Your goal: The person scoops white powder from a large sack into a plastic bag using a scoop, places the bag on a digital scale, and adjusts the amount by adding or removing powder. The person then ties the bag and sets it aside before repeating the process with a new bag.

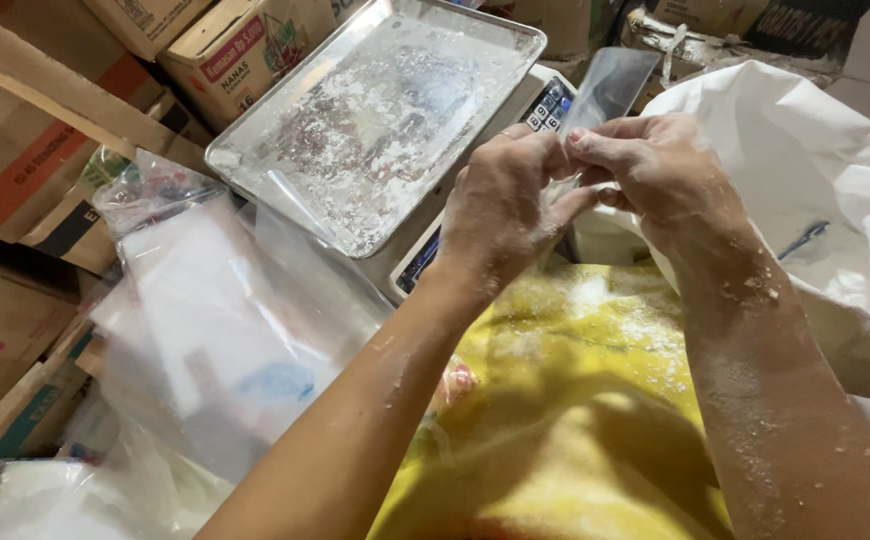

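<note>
Bag [610, 85] is clear, so its lower part is hard to make out behind my fingers. Left hand [500, 210] and right hand [655, 170] both pinch its bottom edge, fingertips meeting. Long axis runs up and slightly right, over the scale [475, 215] beside the floury tray [375, 125]. Scale display mostly hidden.

Cardboard boxes [25, 130] crowd my far left; a big white sack [815, 170] stands at my right.
</note>
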